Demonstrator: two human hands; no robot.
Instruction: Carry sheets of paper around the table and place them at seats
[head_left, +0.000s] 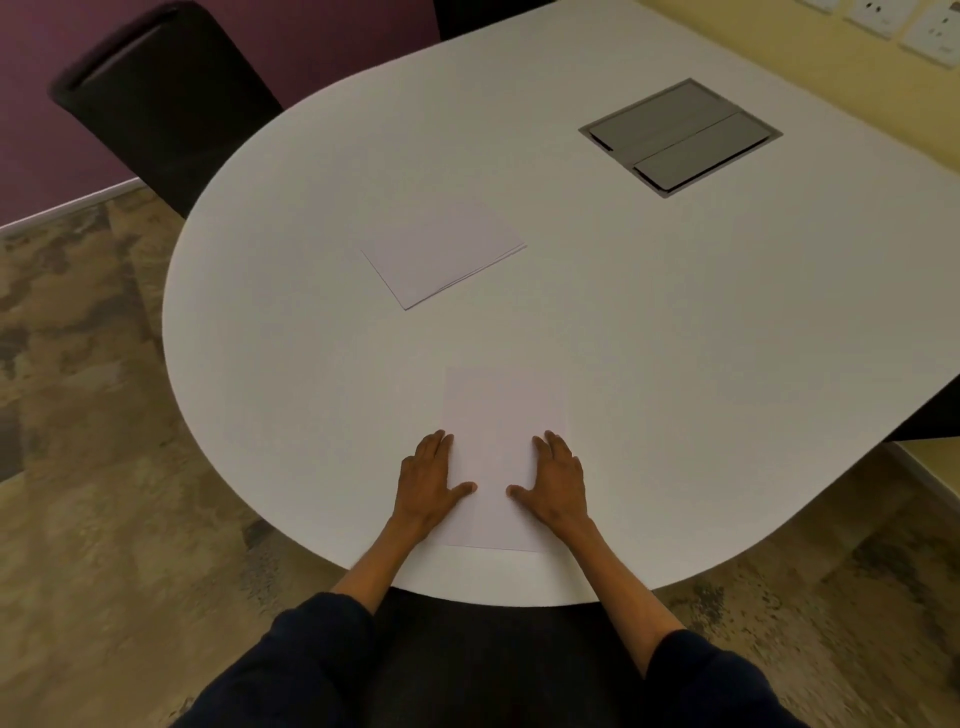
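Observation:
A single white sheet of paper (501, 415) lies flat at the near edge of the white table (649, 338), right in front of me. My left hand (428, 480) rests flat on the sheet's left edge, fingers straight. My right hand (556, 480) presses flat on its right edge, thumb pointing inward. A thin stack of white sheets (441, 254) lies angled further in, towards the table's left side, apart from both hands.
A grey metal cable hatch (680, 135) is set into the tabletop at the far right. A dark chair (156, 98) stands at the far left by a purple wall. Another dark seat (498, 649) is beneath me at the near edge. Patterned carpet surrounds the table.

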